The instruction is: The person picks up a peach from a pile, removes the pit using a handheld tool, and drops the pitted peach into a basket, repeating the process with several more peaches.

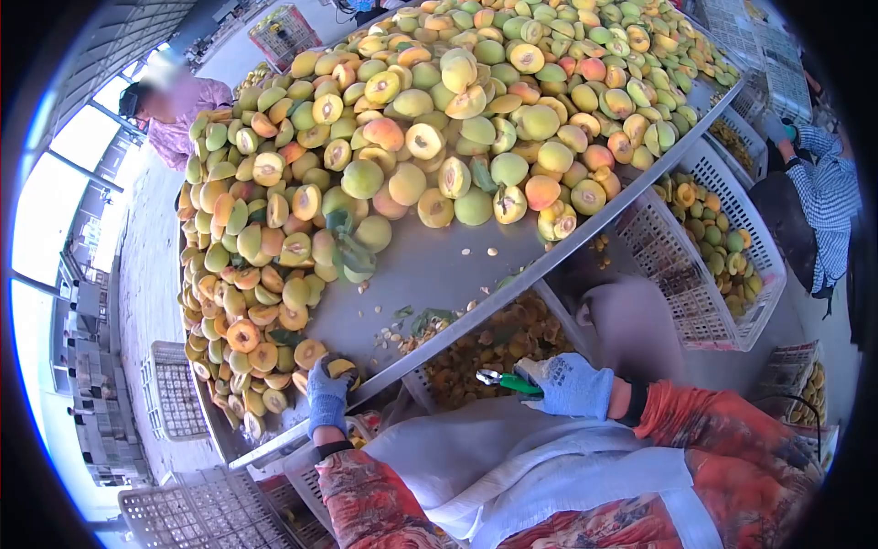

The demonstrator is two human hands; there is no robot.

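My left hand (327, 398), in a blue glove, is at the table's near left edge with its fingers closed on a yellow peach half (341, 368). To the right, beyond the table edge and above my apron, my gloved right hand (572, 384) grips green-handled pliers (512, 381). Their short metal jaws point left. A large heap of whole and halved peaches (402, 183), green, yellow and blushed red, covers much of the metal table (402, 274). Some halves show stones or hollow centres. Loose stones and green leaves (347, 247) lie on the bare metal near me.
Below the table edge is a container of yellow-brown scraps (494, 352). White crates of peaches (722, 247) stand at right, where a person in a checked sleeve (828, 201) sits. Another person (178, 110) is at far left. More crates (174, 389) flank the table's left side.
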